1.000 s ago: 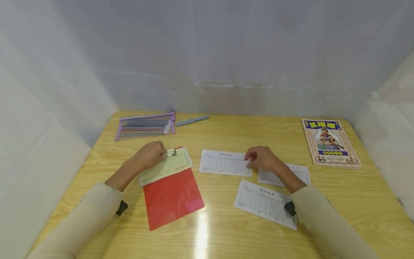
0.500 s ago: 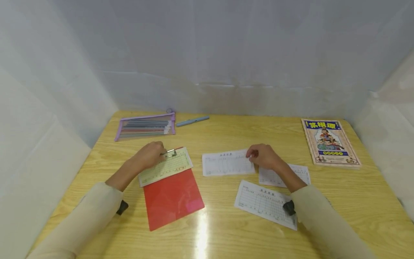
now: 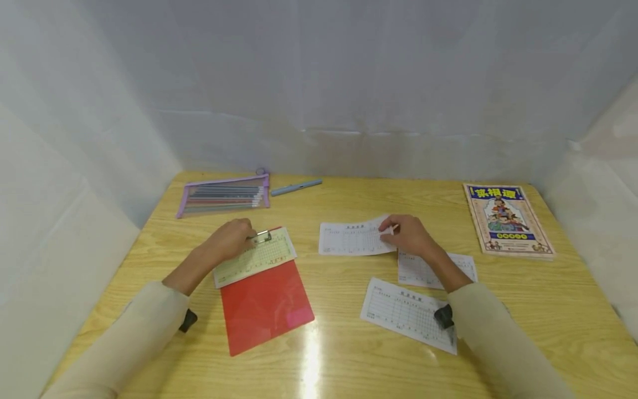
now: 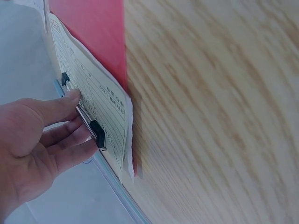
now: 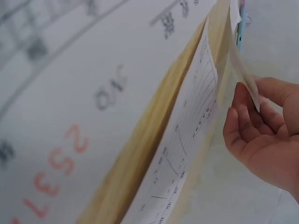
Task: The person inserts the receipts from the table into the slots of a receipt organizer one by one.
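Observation:
My left hand [image 3: 230,239] holds the metal clip [image 4: 96,133] at the top of a red clipboard [image 3: 264,307]; in the left wrist view the thumb lies on one side and fingers on the other. Yellow-topped printed form sheets [image 3: 261,259] lie under the clip. With thumb and fingers, my right hand [image 3: 411,235] pinches the right end of a white printed form [image 3: 349,239], which is raised and bent at that end. Another form [image 3: 416,271] lies partly under the right forearm, and a third form [image 3: 406,313] lies nearer, its right end beneath the sleeve.
A purple-edged clear pencil case [image 3: 226,194] with several pencils lies at the back left, beside a blue pen [image 3: 296,187]. A comic-style book [image 3: 508,221] lies at the right. White sheeting [image 3: 349,83] surrounds the wooden table [image 3: 339,343].
My right hand has pinched the far white form and lifted its right end. The form has shifted slightly right and away from me. My left hand stays on the clip.

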### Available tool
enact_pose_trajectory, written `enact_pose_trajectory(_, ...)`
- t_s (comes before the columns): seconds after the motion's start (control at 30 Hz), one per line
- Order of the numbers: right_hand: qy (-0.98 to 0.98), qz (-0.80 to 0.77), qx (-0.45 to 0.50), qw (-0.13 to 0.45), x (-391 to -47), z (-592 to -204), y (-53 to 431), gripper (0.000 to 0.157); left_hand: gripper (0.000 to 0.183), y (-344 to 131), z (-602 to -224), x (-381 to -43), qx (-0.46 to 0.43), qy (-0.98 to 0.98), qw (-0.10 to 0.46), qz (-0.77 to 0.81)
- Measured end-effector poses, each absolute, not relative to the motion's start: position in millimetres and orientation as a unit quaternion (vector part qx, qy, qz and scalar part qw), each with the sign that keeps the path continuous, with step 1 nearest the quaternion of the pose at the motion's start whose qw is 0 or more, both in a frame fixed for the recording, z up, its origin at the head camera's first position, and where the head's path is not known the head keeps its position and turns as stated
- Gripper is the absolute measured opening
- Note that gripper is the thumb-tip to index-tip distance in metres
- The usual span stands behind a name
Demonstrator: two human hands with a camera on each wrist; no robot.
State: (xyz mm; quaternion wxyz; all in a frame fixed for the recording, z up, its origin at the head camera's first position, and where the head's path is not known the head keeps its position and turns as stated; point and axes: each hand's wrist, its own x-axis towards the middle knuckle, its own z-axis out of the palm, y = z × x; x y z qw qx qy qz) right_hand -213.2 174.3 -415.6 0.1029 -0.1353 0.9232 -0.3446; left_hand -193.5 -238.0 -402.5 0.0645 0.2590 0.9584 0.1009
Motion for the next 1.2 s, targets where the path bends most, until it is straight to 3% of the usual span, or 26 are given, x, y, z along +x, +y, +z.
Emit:
enact_pose_trajectory(0.27, 0.914, -0.37, -0.141, 0.087, -215.1, -408.4, 173.0, 0.029, 0.011, -236.8, -403.1, -195.1, 0.268, 0.956, 0.057, 0.103)
enact_pose_trajectory(0.73, 0.854, -0.468, -0.207, 0.09, -212.7, -384.8, 158.3, 0.031, 0.012, -234.9, -404.1, -198.7, 0.279, 0.953, 0.056, 0.102)
enact_pose_trajectory(1.2, 0.811, -0.497, -0.254, 0.176, -203.4, -397.1, 84.6, 0.027, 0.021, -242.2, -406.5, -198.3, 0.274, 0.954, 0.054, 0.112)
